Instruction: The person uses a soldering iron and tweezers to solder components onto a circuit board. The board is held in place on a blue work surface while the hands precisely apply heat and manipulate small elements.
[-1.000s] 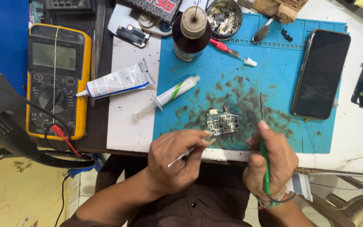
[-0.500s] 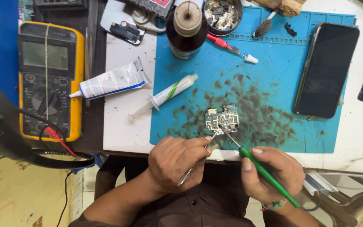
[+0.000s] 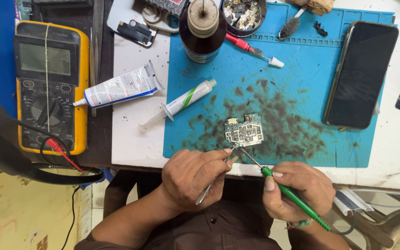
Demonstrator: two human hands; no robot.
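A blue work mat [image 3: 302, 78] carries a small green circuit board [image 3: 244, 131] near its front edge, with a dark phone [image 3: 361, 74] lying at the mat's right side. Just off that front edge, the left hand [image 3: 195, 176] is closed on metal tweezers [image 3: 214, 181] whose tips touch the board's lower left corner. The right hand [image 3: 297, 190], slightly farther from the board, grips a green-handled soldering iron [image 3: 292, 196]; its long axis slants up-left, tip meeting the board's bottom edge.

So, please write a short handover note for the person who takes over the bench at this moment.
Left hand: holds tweezers, tips at the circuit board.
Right hand: holds the green-handled iron, tip at the board's lower edge.
Board lies on the blue mat, which is stained dark around it.
Syringe, glue tube, brown bottle, phone and yellow multimeter lie untouched.
Done or left: cannot tell.
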